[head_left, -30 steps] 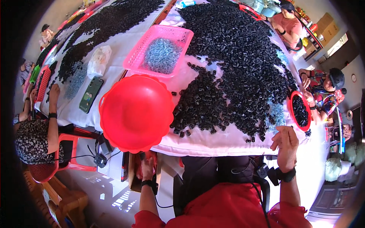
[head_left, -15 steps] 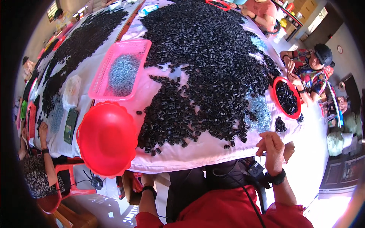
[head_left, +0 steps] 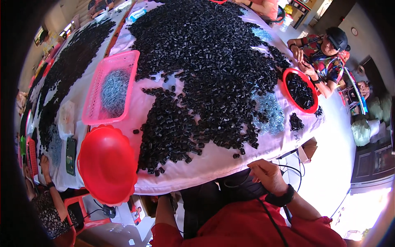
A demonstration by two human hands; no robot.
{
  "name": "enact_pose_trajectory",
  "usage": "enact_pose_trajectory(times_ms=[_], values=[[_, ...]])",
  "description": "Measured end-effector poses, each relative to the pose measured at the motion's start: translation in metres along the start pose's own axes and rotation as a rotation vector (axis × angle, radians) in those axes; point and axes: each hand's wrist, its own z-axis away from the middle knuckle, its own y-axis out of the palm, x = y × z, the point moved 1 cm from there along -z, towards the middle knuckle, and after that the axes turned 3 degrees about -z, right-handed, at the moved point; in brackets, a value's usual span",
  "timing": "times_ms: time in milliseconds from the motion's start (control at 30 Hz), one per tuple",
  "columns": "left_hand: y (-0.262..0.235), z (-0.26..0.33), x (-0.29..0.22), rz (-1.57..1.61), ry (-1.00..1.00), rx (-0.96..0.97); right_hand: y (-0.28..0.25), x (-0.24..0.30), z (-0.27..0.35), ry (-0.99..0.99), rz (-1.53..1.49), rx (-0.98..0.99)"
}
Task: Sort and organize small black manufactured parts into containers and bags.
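Fingers of my right hand (head_left: pixel 267 176) curl on a black cable (head_left: pixel 284 168) below the table (head_left: pixel 214 164); left hand hidden; red bowl (head_left: pixel 108 164) nearby.

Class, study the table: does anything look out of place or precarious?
Yes. The empty red bowl sits at the near table edge, partly overhanging it, so it might tip. A few black pieces lie stray from the heap.

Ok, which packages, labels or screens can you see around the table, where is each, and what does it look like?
Phone: flat on the table's left edge beside the red bowl, dark green slab, screen dark.
Cardboard box: below the table's right edge, small, brown, flaps open.
Plastic bag: left of the pink basket, pale, crumpled.
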Motion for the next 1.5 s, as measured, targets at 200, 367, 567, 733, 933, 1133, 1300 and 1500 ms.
enact_pose_trajectory(times_ms=[200,367,567,733,933,1133,1300,1500], values=[[-0.042,0.020,0.039,-0.139,0.174,-0.139,0.012,-0.010,-0.003,-0.104,0.073,0.101],[-0.081,0.111,0.017,-0.720,0.354,-0.128,0.020,-0.015,-0.010,-0.439,0.345,0.012],[-0.053,0.234,-0.190,-0.788,0.220,-0.200,0.027,-0.018,-0.010,-0.526,0.397,0.110],[0.016,0.302,-0.300,-0.049,0.099,0.103,0.024,-0.027,-0.008,-0.555,0.370,0.123],[0.137,0.260,-0.330,-0.391,0.512,0.193,0.013,-0.034,-0.015,-0.513,0.303,-0.023],[0.197,0.237,-0.342,-0.694,0.985,0.042,0.000,-0.030,-0.015,-0.433,0.294,-0.150],[0.211,0.227,-0.326,-0.810,0.951,-0.003,-0.011,-0.027,-0.028,-0.466,0.591,-0.412],[0.210,0.225,-0.320,-0.781,0.918,-0.021,-0.008,-0.025,-0.046,-0.391,0.664,-0.340]])
